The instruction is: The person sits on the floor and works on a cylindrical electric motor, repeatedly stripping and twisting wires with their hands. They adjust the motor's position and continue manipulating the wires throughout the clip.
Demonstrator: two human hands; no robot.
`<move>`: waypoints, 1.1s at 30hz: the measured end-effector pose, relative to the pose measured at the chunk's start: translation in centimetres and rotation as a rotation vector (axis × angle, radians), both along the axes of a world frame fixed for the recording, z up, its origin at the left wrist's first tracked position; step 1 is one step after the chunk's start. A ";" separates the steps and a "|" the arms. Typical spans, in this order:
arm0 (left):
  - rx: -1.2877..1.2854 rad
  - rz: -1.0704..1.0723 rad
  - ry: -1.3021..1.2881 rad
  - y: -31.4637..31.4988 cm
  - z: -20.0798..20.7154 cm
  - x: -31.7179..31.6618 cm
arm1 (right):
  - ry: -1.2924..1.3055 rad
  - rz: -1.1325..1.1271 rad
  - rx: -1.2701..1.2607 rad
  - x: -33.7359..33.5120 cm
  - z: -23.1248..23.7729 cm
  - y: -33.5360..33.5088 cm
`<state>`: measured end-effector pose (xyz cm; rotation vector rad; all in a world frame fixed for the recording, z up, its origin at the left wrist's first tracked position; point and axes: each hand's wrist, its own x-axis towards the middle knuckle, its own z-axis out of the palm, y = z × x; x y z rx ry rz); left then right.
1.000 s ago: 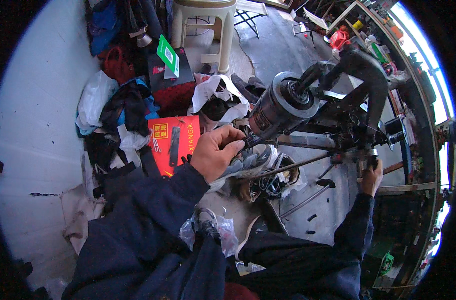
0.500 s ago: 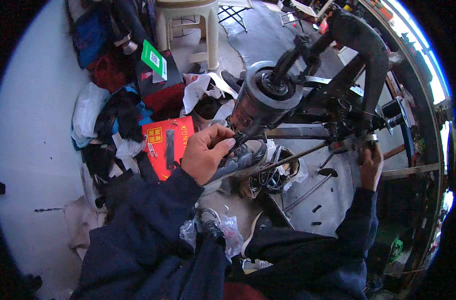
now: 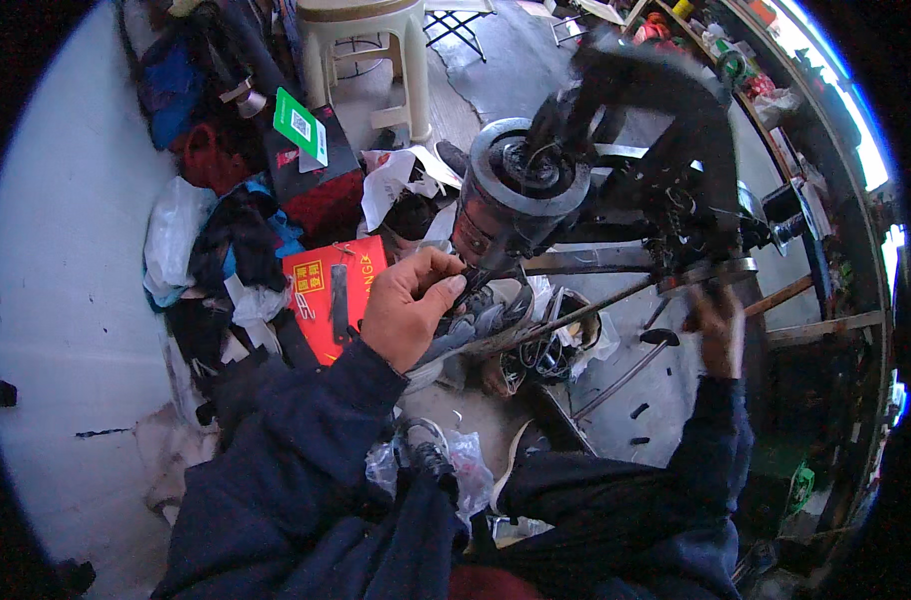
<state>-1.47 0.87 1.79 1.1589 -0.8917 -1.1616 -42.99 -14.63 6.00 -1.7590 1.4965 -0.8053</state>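
A dark, worn hand-cranked shoe-repair sewing machine (image 3: 521,215) stands in front of me, with a round metal drum on its near end. My left hand (image 3: 413,305) is closed in a pinch on a small dark piece (image 3: 471,285) just under the machine's head. Whether that piece belongs to the grey sneaker (image 3: 491,312) right beside it, I cannot tell. At the machine's right end, my right hand (image 3: 718,330) has its fingers curled at the hand wheel (image 3: 721,270); motion blurs them and the wheel partly hides their tips.
A red printed box (image 3: 326,300) lies left of my left hand, near bags and clothes (image 3: 236,235). Below the machine sits an open bag of cords and small items (image 3: 551,355). A cream plastic stool (image 3: 411,60) stands behind. Wooden shelving (image 3: 826,325) runs along the right.
My right hand has shifted slightly left and down along with the turning wheel, and the machine's upper arm has moved and blurred. The left hand keeps its pinch in nearly the same place.
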 end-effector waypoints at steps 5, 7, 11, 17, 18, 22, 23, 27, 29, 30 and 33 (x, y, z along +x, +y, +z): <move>-0.007 -0.009 0.023 -0.1 0.2 0.0 | 0.194 -0.257 -0.420 -7.1 -0.7 -5.5; -0.016 -0.002 0.022 -0.2 0.2 0.0 | -0.157 -0.276 -0.257 -8.6 -4.3 -7.2; -0.022 0.015 0.014 -0.1 0.1 -0.2 | 0.151 -0.151 0.211 -4.9 -8.9 -4.8; -0.006 0.036 0.013 -0.4 0.0 -0.5 | -0.104 -0.026 -0.045 0.7 -0.9 0.0; -0.007 0.040 0.004 -0.3 0.1 -0.5 | -0.155 -0.078 -0.060 -0.3 0.6 -0.5; 0.010 -0.007 -0.015 -0.3 0.3 0.0 | 0.390 -0.216 -0.589 -6.2 0.0 -4.9; 0.011 -0.015 0.009 -0.2 0.3 0.0 | 0.271 -0.235 -0.477 -7.5 -1.4 -5.9; -0.009 -0.026 0.023 -0.3 -0.2 0.1 | 0.284 -0.251 -0.164 -7.1 -7.4 -6.2; -0.026 -0.020 0.007 -0.4 -0.5 0.2 | 0.514 -0.083 0.088 -4.2 -7.8 -3.6; -0.031 -0.018 0.001 -0.4 -0.7 0.2 | 0.467 -0.017 0.145 -2.5 -7.2 -2.3; -0.019 -0.015 0.010 -0.5 -1.0 0.2 | 0.076 0.005 0.227 1.2 -3.9 0.3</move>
